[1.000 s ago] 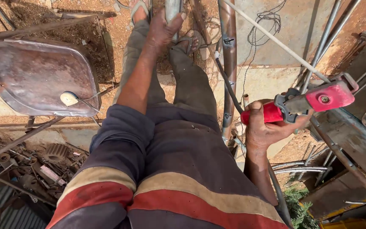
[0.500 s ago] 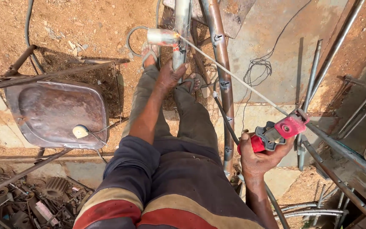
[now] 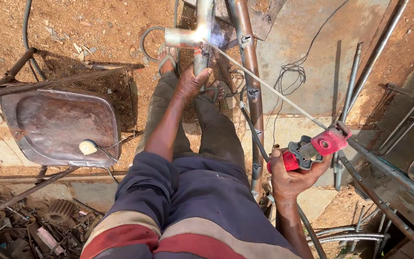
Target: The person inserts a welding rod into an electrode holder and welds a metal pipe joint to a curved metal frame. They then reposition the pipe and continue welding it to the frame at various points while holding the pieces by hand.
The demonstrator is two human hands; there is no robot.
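Left hand (image 3: 190, 82) closed over upright metal tube (image 3: 202, 52), just below a short cross tube (image 3: 180, 37) forming a T-joint. Right hand (image 3: 291, 175) wrapped tight around red electrode holder (image 3: 312, 148); long welding rod (image 3: 264, 86) clamped in it, tip touching the joint. Bluish haze at the tip, possibly arc or smoke, hard to tell. Joint looks fitted and held; bead not visibly laid, so welding apparently just starting, most left. Sandalled feet (image 3: 168, 57) either side of tube on dirt. Rusty metal seat pan (image 3: 58, 124) at left, rusted pipe (image 3: 250, 81) beside legs, scrap gears (image 3: 61, 211) bottom left.
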